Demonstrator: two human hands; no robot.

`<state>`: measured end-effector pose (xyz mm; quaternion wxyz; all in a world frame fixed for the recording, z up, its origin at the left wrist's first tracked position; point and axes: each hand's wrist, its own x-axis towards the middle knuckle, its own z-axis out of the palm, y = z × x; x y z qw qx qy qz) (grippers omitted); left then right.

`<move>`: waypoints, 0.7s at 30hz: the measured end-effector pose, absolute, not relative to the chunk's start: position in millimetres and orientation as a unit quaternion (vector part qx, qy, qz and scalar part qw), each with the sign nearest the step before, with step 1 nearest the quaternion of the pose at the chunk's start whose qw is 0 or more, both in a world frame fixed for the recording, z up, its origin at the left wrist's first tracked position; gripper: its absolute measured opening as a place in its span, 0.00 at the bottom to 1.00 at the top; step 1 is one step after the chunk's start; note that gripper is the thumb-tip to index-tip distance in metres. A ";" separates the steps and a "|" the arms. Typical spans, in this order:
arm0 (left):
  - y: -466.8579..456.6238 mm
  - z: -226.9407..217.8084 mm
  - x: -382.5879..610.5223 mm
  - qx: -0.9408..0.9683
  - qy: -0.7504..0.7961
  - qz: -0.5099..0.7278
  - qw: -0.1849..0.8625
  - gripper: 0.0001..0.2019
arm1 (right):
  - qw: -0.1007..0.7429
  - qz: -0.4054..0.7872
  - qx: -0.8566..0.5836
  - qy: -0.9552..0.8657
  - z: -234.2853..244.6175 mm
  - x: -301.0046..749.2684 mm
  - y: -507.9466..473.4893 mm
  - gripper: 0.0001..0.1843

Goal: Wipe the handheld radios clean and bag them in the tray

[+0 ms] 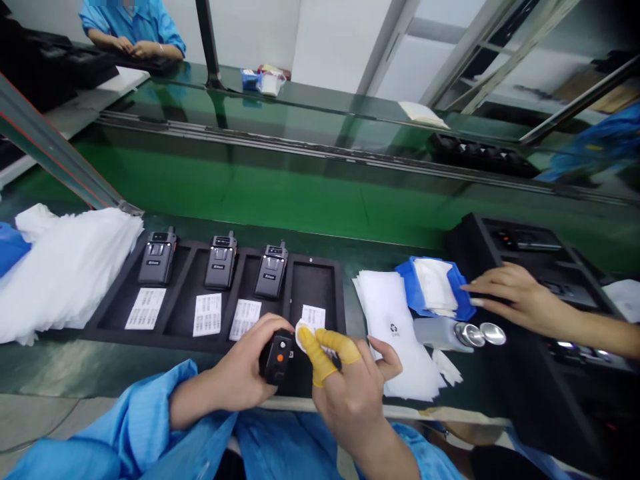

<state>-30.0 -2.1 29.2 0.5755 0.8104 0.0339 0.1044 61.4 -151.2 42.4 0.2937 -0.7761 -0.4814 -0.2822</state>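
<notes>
Head view: radio in the left hand, white pad in the right

The person's left hand (245,370) has its grip wrapped around a black handheld radio (270,365), 1 end with an orange button (280,358) facing up. The radio is above the tabletop (60,367), at the near edge of a black tray (340,293). The right hand (353,397), with yellow finger covers (320,367) on 2 digits, pinches a white pad (302,335) just beside the radio; whether they touch cannot be told.

The tray has 4 compartments. The 3 from the left each hold a radio marked "Riton" (219,263) above a printed label sheet (207,315); the 4th shows a label sheet. White sleeves (70,273) are heaped left of the tray. To its right lie white bags (390,333), a blue box (413,290) of white wipes (436,287) and a bottle (440,333) with a metal top. Near the box is a co-worker's hand (527,300), fingers extended.
</notes>
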 end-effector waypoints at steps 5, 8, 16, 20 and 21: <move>-3.5 26.2 -31.6 0.816 0.043 0.110 0.566 0.29 | 0.307 -0.260 -0.754 -0.520 42.4 49.8 -147.0 0.19; -6.6 26.5 -30.8 0.818 0.057 0.117 0.561 0.28 | 0.289 -0.269 -0.774 -0.495 39.3 41.4 -145.1 0.18; -9.3 27.7 -33.0 0.817 0.103 0.148 0.548 0.29 | 0.286 -0.241 -0.813 -0.447 26.8 49.4 -149.2 0.13; -9.1 28.6 -34.0 0.819 0.103 0.137 0.547 0.28 | 0.315 -0.266 -0.797 -0.442 37.4 51.9 -146.2 0.17; -9.4 29.3 -33.7 0.818 0.104 0.137 0.548 0.27 | 0.322 -0.262 -0.790 -0.451 40.1 50.4 -144.2 0.18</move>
